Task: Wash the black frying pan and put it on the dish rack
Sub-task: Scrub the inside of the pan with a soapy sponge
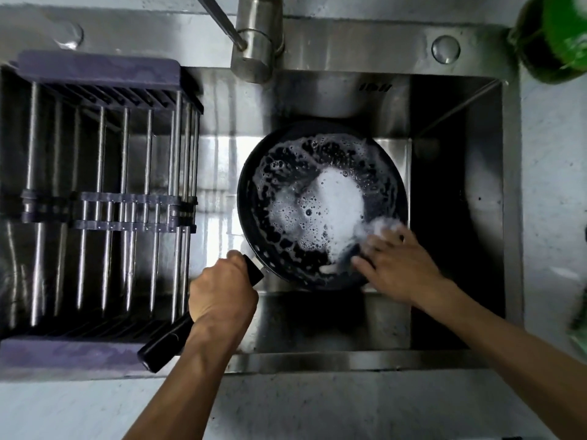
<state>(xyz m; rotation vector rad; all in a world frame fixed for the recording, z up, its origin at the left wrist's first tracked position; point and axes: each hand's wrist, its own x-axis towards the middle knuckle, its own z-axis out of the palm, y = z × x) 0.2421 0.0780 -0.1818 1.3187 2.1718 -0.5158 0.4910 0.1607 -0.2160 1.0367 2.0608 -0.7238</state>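
The black frying pan [273, 198] sits inside the steel sink, its inside covered in white foam and bubbles. My left hand [222, 290] grips the pan's black handle [165, 344], which points toward the lower left. My right hand [397, 265] is at the pan's lower right rim, blurred, pressing a soapy sponge [386, 225] against it; most of the sponge is hidden under foam and fingers. The dish rack [104, 204], with steel bars and purple-grey ends, spans the left part of the sink and holds nothing.
The steel faucet [257, 36] stands behind the pan at the top centre, with no water running. The sink wall [457, 217] is dark on the right. A green bottle [556, 36] stands at the top right corner. Pale countertop [286, 408] runs along the front.
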